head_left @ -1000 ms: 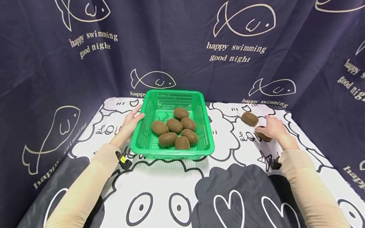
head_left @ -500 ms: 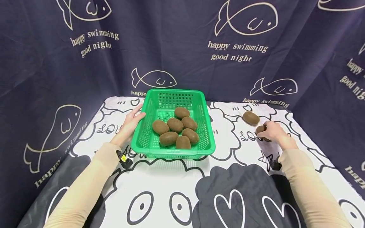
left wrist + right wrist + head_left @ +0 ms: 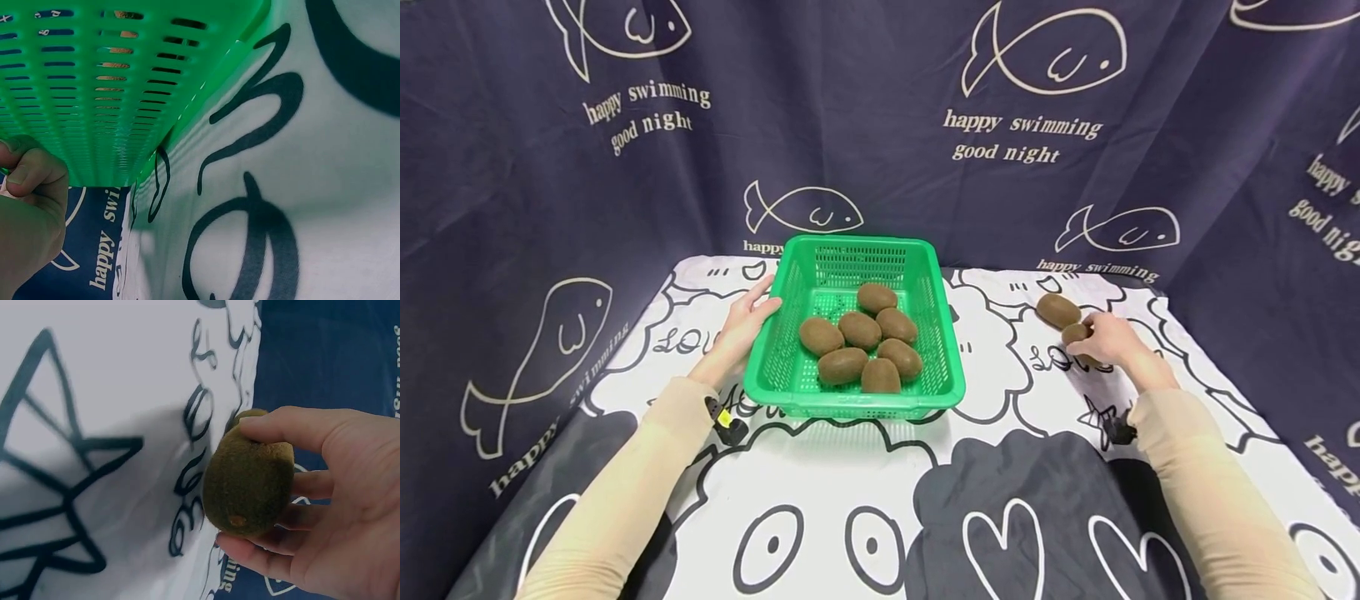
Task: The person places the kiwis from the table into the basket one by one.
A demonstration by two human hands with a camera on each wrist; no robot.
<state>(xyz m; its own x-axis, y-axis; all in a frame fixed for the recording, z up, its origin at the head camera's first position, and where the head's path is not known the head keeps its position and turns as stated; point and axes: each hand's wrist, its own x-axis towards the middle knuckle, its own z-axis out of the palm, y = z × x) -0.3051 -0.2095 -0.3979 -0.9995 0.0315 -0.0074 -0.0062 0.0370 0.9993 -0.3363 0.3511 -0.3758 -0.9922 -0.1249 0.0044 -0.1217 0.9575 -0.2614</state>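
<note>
My right hand grips a brown kiwi at the right side of the table. In the right wrist view the thumb lies over the top of this kiwi and the fingers curl round its far side and underside. Another kiwi lies on the cloth just behind it. Left of centre stands a green plastic basket with several kiwis on its floor. At its left side my left hand holds the rim, thumb towards the inside. Curled fingers show against the slotted wall in the left wrist view.
A white cloth with black cartoon drawings covers the table. Dark blue curtains with fish prints hang close behind and at both sides. Black wrist devices sit under both forearms.
The right hand has closed its fingers round the near kiwi and shifted it slightly left, towards the other loose kiwi. Left hand and basket have stayed in place.
</note>
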